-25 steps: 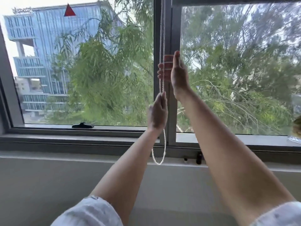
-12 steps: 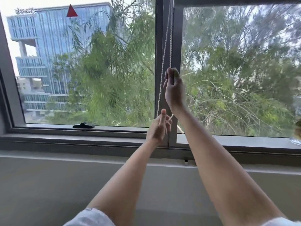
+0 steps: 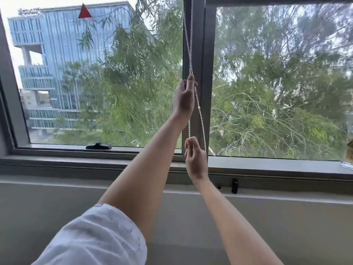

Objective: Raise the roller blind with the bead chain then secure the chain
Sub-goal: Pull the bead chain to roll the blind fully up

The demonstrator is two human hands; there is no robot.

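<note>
A white bead chain (image 3: 201, 116) hangs in two strands in front of the grey centre post (image 3: 198, 44) of the window. My left hand (image 3: 183, 97) is raised and shut on the chain at mid-window height. My right hand (image 3: 195, 159) is lower, near the bottom frame, pinching the chain between thumb and fingers. The chain's bottom loop is hidden behind my right hand. A dark strip (image 3: 277, 0) along the top of the right pane may be the blind's lower edge; the blind itself is out of view.
A small black clip-like fitting (image 3: 235, 186) sits on the wall just below the sill, right of my right wrist. A black window handle (image 3: 98, 146) lies on the left pane's bottom frame. A grey ledge (image 3: 76, 161) runs below the window.
My hands have swapped heights. The right hand came down from high on the chain to the bottom frame, and the left hand went up to grip the chain higher.
</note>
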